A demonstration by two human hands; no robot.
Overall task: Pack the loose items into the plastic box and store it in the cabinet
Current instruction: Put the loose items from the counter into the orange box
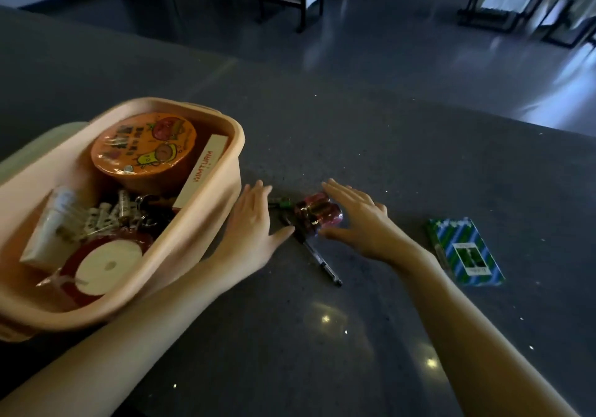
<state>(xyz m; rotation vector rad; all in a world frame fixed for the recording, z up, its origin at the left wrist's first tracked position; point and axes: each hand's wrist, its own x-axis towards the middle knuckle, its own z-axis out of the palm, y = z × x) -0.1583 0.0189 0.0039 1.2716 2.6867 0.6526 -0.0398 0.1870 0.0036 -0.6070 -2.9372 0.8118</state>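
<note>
Peach plastic box (225, 171) sits on dark counter (387, 158), already part-filled. Just right of box: shiny red wrapped item (317, 211), pen (317, 255). Left hand (250, 223) and right hand (358, 223) flank the item, fingers spread, holding nothing, likely to scoop. Striped card pack (464, 252) farther right, still loose.

On the dark speckled surface (371, 145), the peach plastic box (206, 223) sits left; a foil-wrapped bundle (317, 211) and black pen (317, 257) lie right of it, a striped green-blue packet (464, 252) farther right.

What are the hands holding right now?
Nothing is lifted yet. The right hand is closing around the shiny pink packet on the counter; the left hand lies open beside it.
</note>
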